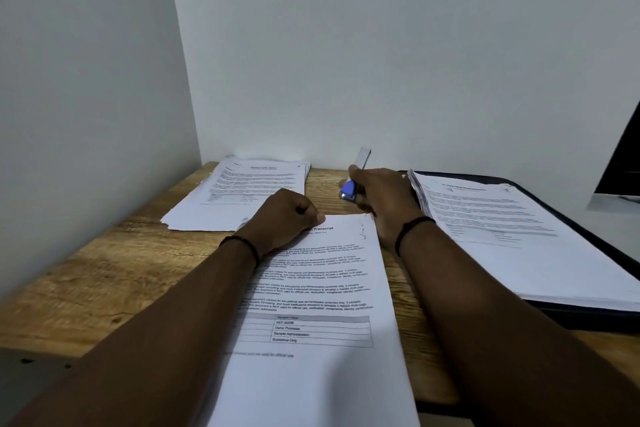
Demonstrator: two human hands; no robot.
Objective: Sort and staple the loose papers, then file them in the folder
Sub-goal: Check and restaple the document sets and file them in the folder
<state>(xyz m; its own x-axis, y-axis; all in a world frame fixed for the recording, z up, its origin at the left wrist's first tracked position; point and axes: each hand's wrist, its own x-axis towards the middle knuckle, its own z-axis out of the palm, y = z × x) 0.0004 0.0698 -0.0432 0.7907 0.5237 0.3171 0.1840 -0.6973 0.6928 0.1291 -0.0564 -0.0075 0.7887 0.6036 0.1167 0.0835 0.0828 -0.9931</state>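
Mid-task. Three paper groups on the worktop (104, 263): far-left stack (242, 198) at the back-left corner, looks sorted but can't tell if stapled; transcript set (322, 305) at front centre, top-right corner shows a small mark, prob. a staple, too blurred to confirm; right stack (512, 236) lies on the open dark folder (585, 314) along the right edge, so some filing seems done. Left hand (280, 222), fingers curled into a fist w/ thumb tip out, rests on the transcript's top-left, pinning it. Right hand (381, 198), grip wrapped round the blue stapler (349, 189), just beyond the transcript's top edge. Judgement: transcript set not yet filed; far-left stack likely left too.
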